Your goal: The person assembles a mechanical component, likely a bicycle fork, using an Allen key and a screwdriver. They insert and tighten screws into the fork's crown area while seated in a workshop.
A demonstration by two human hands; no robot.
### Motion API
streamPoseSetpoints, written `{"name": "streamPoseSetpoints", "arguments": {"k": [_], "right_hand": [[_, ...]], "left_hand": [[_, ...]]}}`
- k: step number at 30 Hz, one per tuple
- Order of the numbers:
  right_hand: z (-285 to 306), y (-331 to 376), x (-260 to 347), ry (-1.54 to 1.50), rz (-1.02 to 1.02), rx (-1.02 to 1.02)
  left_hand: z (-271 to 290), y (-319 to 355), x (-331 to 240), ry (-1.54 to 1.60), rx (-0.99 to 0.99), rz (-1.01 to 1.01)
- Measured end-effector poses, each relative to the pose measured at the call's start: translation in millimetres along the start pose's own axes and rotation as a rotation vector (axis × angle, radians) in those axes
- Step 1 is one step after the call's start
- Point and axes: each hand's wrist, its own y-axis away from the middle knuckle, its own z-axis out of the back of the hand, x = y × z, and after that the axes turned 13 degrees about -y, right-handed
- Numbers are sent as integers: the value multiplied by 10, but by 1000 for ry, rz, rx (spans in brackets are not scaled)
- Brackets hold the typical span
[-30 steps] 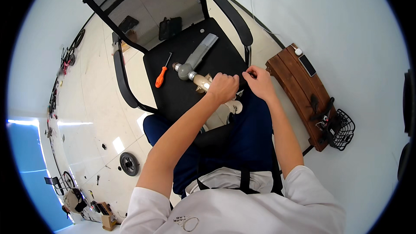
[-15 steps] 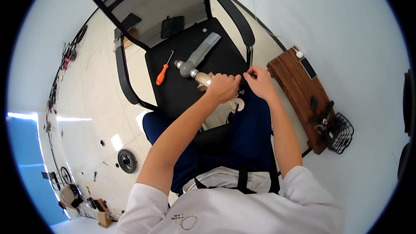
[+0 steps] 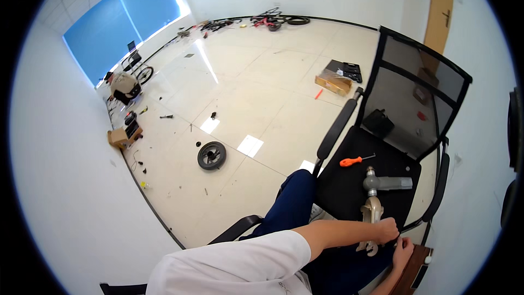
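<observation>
On the floor at the left, an open cardboard box (image 3: 117, 138) had dark things (image 3: 132, 128) in it, too small to name. Near the chair (image 3: 339, 194), a second carton (image 3: 333, 84) stood beside a black case (image 3: 352, 72), whose contents I could not make out. The beige-and-grey metal part (image 3: 373, 205) lay on the seat, its lower end past the front edge, near the screwdriver (image 3: 351, 161). The left hand (image 3: 388, 230) was curled and the right hand (image 3: 403, 252) had bent fingers close by; whether they gripped something, I could not tell. Compared with before, the view had turned leftward, while the hands stayed close together.
</observation>
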Motion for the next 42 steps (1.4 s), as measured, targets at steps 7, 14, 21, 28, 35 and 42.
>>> {"name": "streamPoseSetpoints", "arguments": {"k": [7,14,21,28,35,42], "right_hand": [[-628,264,163,-28,-30,182],[-461,698,-435,-149,-40,143],[-563,103,-409,-177,14,227],[157,-1853,-1601,-173,150,201],[725,-2030,-2284,-133,-162,207],[815,-2205,-2489,-71,-250,216]], "left_hand": [[-128,795,-57,27,20,258],[-109,1044,-398,82,-60,121],[-582,271,124,119,-12,168],[-1284,-1831,257,107,8,301],[-1540,-2655,-26,369,34,136],[-1630,-2951,282,40,55,-280]]}}
